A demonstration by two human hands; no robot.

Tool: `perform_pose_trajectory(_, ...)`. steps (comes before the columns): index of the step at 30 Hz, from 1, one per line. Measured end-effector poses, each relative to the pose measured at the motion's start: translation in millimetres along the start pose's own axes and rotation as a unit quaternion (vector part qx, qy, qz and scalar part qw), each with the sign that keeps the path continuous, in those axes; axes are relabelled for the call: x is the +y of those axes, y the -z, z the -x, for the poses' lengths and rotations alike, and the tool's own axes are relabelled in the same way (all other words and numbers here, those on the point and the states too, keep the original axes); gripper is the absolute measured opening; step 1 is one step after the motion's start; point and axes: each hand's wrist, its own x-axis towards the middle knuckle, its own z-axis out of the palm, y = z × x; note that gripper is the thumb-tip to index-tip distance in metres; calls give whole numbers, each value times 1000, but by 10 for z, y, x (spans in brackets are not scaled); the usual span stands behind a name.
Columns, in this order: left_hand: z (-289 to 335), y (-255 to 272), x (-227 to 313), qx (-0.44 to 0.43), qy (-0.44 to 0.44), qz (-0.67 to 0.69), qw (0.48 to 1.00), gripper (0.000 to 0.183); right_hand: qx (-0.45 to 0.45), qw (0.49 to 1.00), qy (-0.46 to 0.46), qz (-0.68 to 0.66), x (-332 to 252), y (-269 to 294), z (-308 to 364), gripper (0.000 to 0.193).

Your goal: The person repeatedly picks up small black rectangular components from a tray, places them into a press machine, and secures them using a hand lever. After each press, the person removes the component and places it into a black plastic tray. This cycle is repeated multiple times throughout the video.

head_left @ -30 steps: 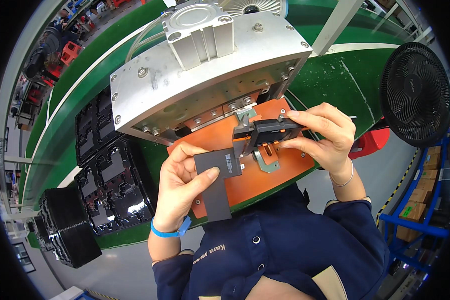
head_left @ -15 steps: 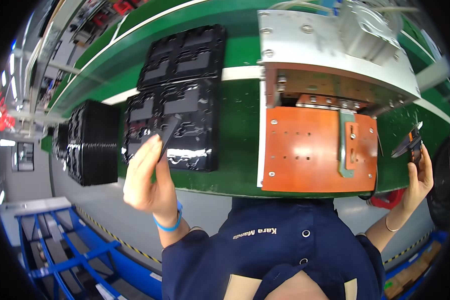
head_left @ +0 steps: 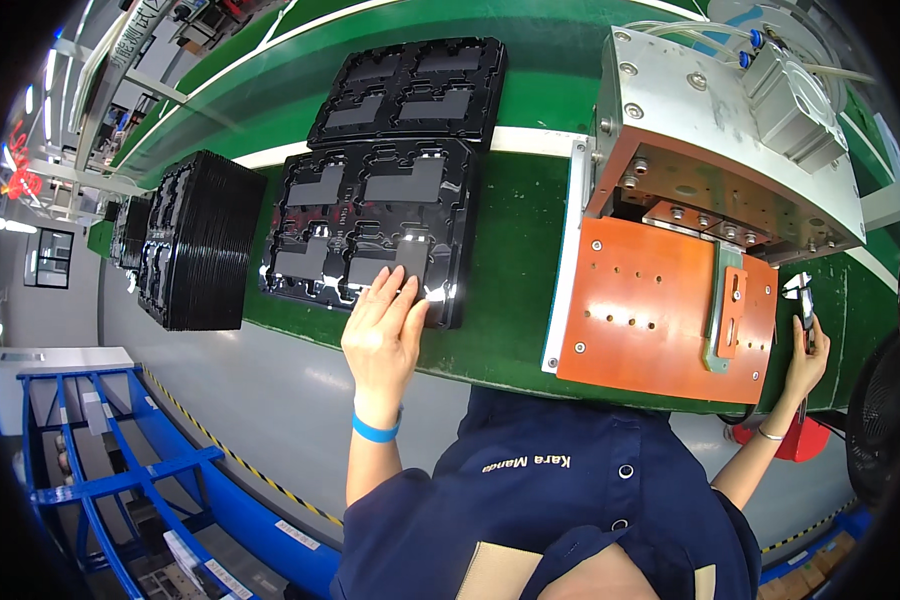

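- The left hand [head_left: 378,325] reaches over the near edge of the green bench [head_left: 518,320]. Its fingers are straight and close together, the thumb apart, fingertips on a dark grey L-shaped piece [head_left: 413,257]; whether they pinch an edge of it, I cannot tell.
- The right hand [head_left: 811,352], by the bench's near edge toward the right end, closes its fingers and thumb around a calliper [head_left: 806,296], tip pointing away from the body.
- The L-shaped piece lies at the near right corner of the near tray [head_left: 466,215]. Its placing looks almost done; letting go of it appears to be what is left.
- The near tray's other three pockets each show a grey piece, so with the one under the fingertips this tray looks full.
- Between tray and calliper lies an orange plate [head_left: 610,340], with a metal bracket [head_left: 717,345] and a slotted block [head_left: 736,277] near its right edge.
- Past the near tray's left edge stands a stack of black trays [head_left: 220,245].
- A silver press [head_left: 670,105] rises over the plate's far edge.
- Beyond the near tray's far edge, the far tray [head_left: 489,100] carries grey pieces too.
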Motion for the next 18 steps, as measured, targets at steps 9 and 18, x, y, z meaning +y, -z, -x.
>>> perform_pose_trajectory(9,-354,214,-1351,44,80,-94,991,20,4,998,64,-5,-76,-101,75,37)
perform_pose_trajectory(18,-610,216,-1548,67,28,-77,994,44,65,994,84,-18,-279,8,139,37)
